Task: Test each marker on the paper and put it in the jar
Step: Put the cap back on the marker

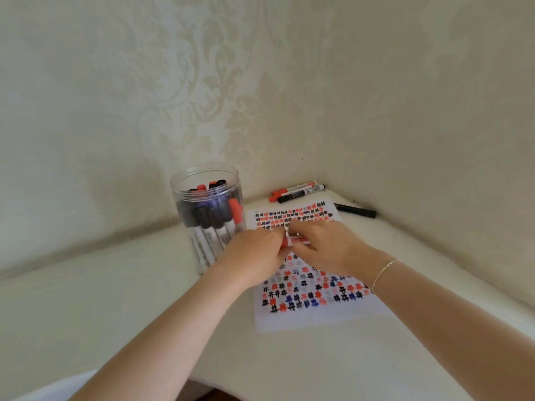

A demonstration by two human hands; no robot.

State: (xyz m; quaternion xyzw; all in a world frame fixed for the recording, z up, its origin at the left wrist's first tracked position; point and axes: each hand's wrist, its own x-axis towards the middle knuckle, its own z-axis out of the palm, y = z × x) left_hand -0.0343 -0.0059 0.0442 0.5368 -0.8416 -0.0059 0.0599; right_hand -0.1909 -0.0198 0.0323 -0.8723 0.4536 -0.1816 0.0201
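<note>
One clear plastic jar (207, 209) stands just left of the paper (307, 273), holding a cluster of capped markers too overlapped to count. Over the paper's middle, left hand (254, 256) and right hand (327, 247) meet, both grasping one red marker (295, 241) between curled fingers. Beyond the paper's far edge lie one red marker (291, 190) and one black marker (301, 193), touching. One black pen (355, 210) lies right of the paper's far corner

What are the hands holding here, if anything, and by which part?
Both hands, left hand and right hand, grip one red marker held level over the paper, one at each end; only its middle shows between them.
</note>
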